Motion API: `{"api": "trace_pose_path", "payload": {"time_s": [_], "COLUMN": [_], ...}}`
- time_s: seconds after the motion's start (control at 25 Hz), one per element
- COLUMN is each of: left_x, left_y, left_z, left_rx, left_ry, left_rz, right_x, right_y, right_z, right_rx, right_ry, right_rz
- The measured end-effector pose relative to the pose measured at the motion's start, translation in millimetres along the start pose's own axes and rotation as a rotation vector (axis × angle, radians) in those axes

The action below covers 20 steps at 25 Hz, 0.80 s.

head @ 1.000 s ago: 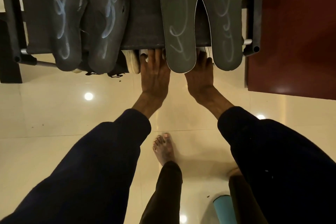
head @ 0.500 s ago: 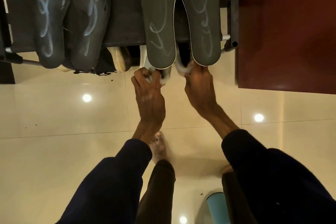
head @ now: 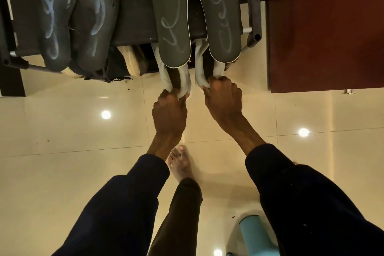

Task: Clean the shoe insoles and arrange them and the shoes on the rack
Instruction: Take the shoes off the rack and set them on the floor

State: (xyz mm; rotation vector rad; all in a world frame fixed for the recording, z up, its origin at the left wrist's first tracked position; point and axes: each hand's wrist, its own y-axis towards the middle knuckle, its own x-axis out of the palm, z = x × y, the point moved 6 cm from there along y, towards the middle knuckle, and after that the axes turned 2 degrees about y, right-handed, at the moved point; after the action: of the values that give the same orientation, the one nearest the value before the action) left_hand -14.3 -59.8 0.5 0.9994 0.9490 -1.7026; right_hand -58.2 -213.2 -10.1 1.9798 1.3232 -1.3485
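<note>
Item 1, rack [head: 133, 6], 12 o'clock: dark tube frame, flat dark shelf stretched across it, pale metal rod ends at the corners.

Item 2, left grey insole [head: 172, 16] and right grey insole [head: 220, 16], 12 o'clock: thin, flat, matte grey-green with a fine white edge and pale looping marks. They lie side by side on the top shelf. Long axis runs 12 to 6, and the rounded ends overhang the front edge toward me.

Item 3, dark insole [head: 52, 16] and second dark insole [head: 93, 16], 10 to 11 o'clock: softer, blacker and slightly curled, with bluish loops. Same lie, same axis, also overhanging.

Item 4, left shoe [head: 164, 74] and right shoe [head: 199, 68], just past centre toward 12: padded white collars around dark insides, on the level under the grey insoles. Heels point to 6, toward me. The fronts run toward 12 and are hidden beneath the shelf.

Item 5, my left hand [head: 169, 114]: fingers curled over the heel collar of the left shoe, gripping it. My right hand [head: 223, 99]: fingers hooked over the heel collar of the right shoe, gripping it. Dark sleeves cover both wrists.

Item 6, cream-soled shoe [head: 129, 58], 11 o'clock: ribbed sole edge showing under the shelf, beside a dark laced one.

Item 7, floor [head: 62, 120]: glossy cream tile with round light reflections. My bare foot [head: 180, 166] is at 6.

Item 8, teal roll [head: 255, 237] at 5 o'clock. Smooth red-brown panel [head: 322, 27] at 2 o'clock.
</note>
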Motion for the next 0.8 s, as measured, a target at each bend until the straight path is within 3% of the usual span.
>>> {"api": "trace_pose_path", "payload": {"time_s": [0.32,0.52,0.68,0.8], "left_x": [6,62,120,170], "left_y": [-121,-232,-272,-289], "left_z": [16,24,59,43], "left_rx": [0.064,-0.071,0.153,0.196], "left_ry": [-0.038,0.18,0.232,0.259], "left_rz": [-0.031,-0.225,-0.337,-0.388], "right_x": [-12,-18,11,38], "right_y": [-145,-238,-275,-304], "right_z": [58,124,189,217], "right_rx": [-0.143,-0.066,0.089,0.178], "right_ry": [0.13,0.134,0.1,0.109], "right_rz": [-0.064,-0.133,-0.167,-0.146]}}
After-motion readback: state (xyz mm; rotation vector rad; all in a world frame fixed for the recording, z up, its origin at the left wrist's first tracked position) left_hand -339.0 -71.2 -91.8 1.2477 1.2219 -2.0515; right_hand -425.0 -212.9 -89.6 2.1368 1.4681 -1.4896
